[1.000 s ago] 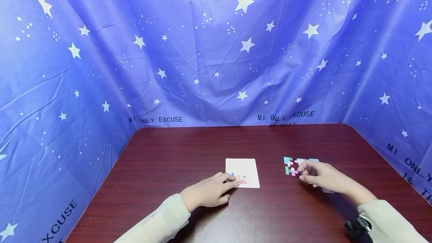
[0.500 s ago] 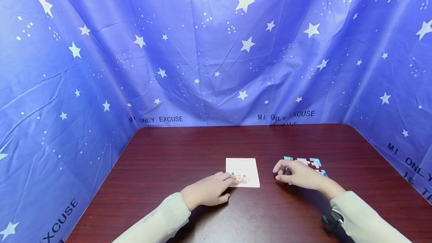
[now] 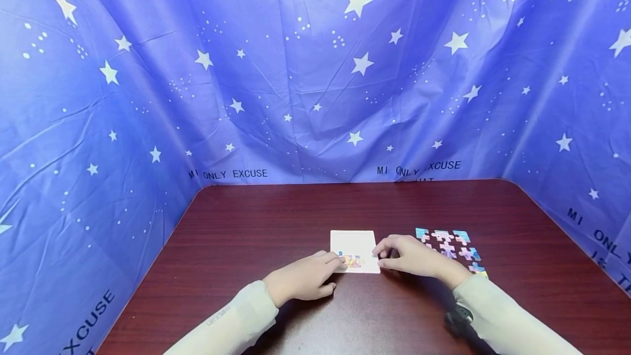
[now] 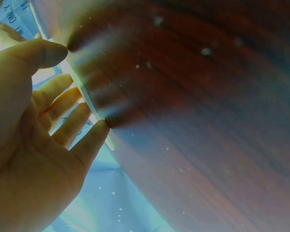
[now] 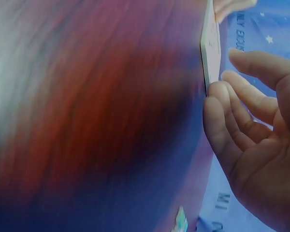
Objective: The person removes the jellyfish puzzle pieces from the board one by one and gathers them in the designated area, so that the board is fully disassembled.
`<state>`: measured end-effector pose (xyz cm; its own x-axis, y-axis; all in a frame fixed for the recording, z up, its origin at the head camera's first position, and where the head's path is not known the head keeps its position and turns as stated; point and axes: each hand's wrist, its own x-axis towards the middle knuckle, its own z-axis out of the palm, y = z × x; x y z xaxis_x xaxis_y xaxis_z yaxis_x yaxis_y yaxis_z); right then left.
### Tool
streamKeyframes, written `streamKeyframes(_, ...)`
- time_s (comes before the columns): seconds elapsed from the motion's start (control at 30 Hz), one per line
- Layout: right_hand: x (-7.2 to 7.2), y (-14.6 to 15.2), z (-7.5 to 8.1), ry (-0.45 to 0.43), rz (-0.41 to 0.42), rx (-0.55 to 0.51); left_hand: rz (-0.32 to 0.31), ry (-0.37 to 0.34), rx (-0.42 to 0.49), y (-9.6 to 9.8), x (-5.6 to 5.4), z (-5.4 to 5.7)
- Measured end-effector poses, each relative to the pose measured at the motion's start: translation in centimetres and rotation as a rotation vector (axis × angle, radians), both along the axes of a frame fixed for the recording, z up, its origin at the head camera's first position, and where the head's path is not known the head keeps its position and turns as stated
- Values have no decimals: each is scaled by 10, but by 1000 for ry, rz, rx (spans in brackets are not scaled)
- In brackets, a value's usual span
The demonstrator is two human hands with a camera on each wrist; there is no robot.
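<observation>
A square white puzzle board [image 3: 352, 241] lies flat mid-table, with a few joined colourful puzzle pieces [image 3: 354, 261] along its near side. My left hand [image 3: 303, 276] rests on the board's near left corner, its fingers fairly straight and partly covering those pieces. In the left wrist view the fingers [image 4: 94, 140] spread over the board's edge. At the board's right edge is my right hand [image 3: 411, 256], thumb and index curled close together. A small bluish puzzle piece [image 3: 376, 255] seems to be pinched at its fingertips, mostly hidden; the right wrist view does not show it.
Several loose puzzle pieces [image 3: 447, 250] lie right of the board, some behind the right hand. The dark red wooden table [image 3: 266, 212] ends at a starry blue cloth [image 3: 296, 97] hung on the back and both sides.
My right hand has moved left from the loose pieces to the board's right edge, uncovering several of those pieces. My left hand and the board have stayed in place.
</observation>
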<state>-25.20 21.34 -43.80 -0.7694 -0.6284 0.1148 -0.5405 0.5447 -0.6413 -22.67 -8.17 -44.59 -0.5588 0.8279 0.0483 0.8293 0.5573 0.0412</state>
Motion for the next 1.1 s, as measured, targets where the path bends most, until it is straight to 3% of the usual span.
streamKeyframes(0.4, 0, -35, -11, 151, -3, 46, 27, -35, 9, 0, 2, 1)
streamKeyframes(0.63, 1, -36, -10, 134, -19, 45, 57, -24, -4, 0, 4, 2)
streamKeyframes(0.87, 1, -37, -11, 134, -16, 37, 38, -10, 0, -2, 4, 3)
streamKeyframes(1.1, -1, -39, -10, 69, -45, 42, 20, -27, -14, -2, 2, 8)
